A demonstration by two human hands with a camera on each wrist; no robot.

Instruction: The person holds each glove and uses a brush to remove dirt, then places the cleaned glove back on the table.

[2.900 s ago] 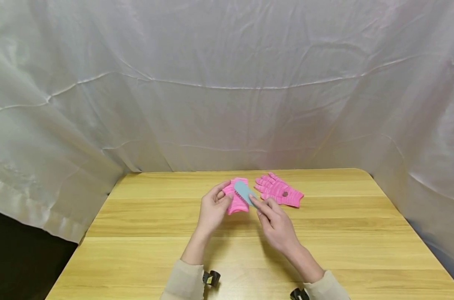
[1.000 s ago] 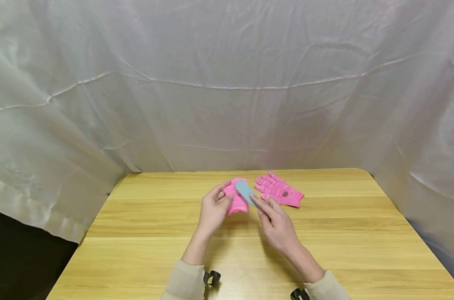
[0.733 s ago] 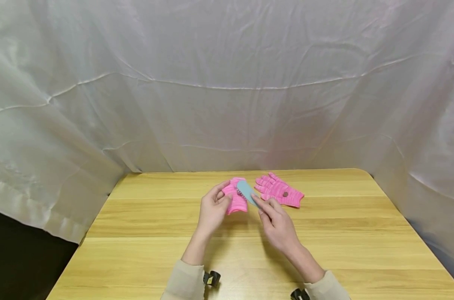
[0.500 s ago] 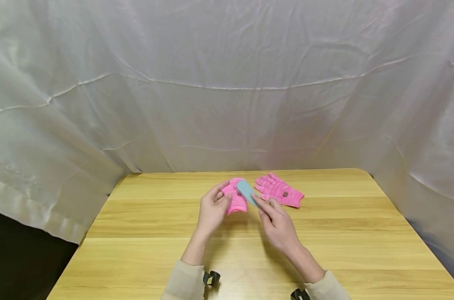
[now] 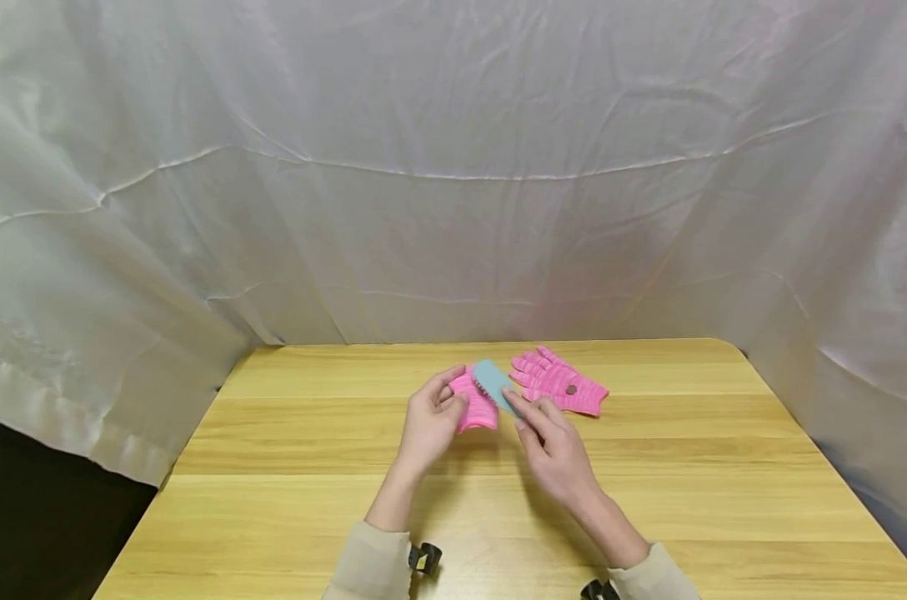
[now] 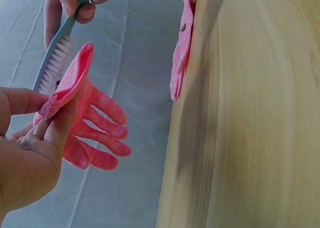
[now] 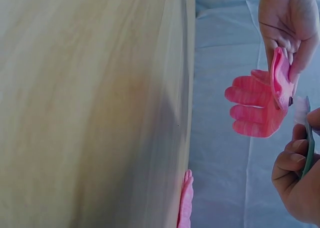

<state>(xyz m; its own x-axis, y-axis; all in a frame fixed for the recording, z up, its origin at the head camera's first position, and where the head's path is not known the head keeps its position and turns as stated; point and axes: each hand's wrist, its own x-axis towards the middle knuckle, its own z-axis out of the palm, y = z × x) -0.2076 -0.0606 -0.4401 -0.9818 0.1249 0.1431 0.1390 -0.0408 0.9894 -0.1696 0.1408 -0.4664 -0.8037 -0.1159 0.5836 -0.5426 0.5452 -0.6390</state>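
My left hand (image 5: 431, 423) pinches a pink knitted glove (image 5: 480, 413) near its cuff, thumb on one side and fingers on the other. The glove is held above the table, its fingers hanging loose in the left wrist view. My right hand (image 5: 554, 454) grips a blue-green brush (image 5: 491, 377), index finger stretched along the handle. White bristles (image 6: 57, 65) face the glove and lie at its surface. A small dark spot (image 7: 291, 101) shows on the held glove beside the bristles. In the head view the brush head hides part of that glove.
A second pink glove (image 5: 547, 379) lies flat at the back of the wooden table (image 5: 311, 433), with a round dark spot (image 5: 571, 389) on it. A pale grey curtain (image 5: 453, 233) hangs behind and at both sides.
The brush head has made small shifts over the glove. My left hand and its glove have moved slightly right and nearer. The second glove stays in place.
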